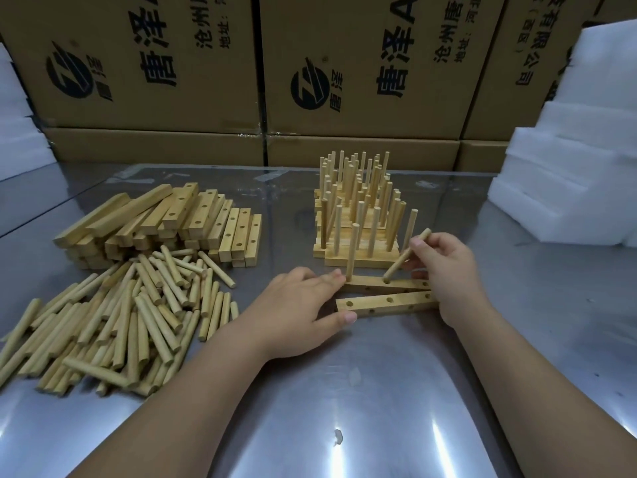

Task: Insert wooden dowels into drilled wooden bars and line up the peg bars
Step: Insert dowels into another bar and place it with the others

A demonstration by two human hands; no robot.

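Observation:
Two drilled wooden bars lie side by side on the steel table in front of me. The far bar point(375, 283) has one dowel point(352, 250) standing upright in its left hole. My right hand point(448, 270) pinches a second dowel point(406, 254), tilted, its lower end at the bar's middle hole. My left hand point(303, 305) rests with straight fingers against the left ends of both bars. The near bar point(382, 302) has empty holes.
A row of finished peg bars point(358, 215) stands behind the two bars. A stack of drilled bars point(165, 222) and a heap of loose dowels point(113, 322) lie at the left. Cardboard boxes point(362, 81) line the back; white foam blocks point(568, 174) sit at the right.

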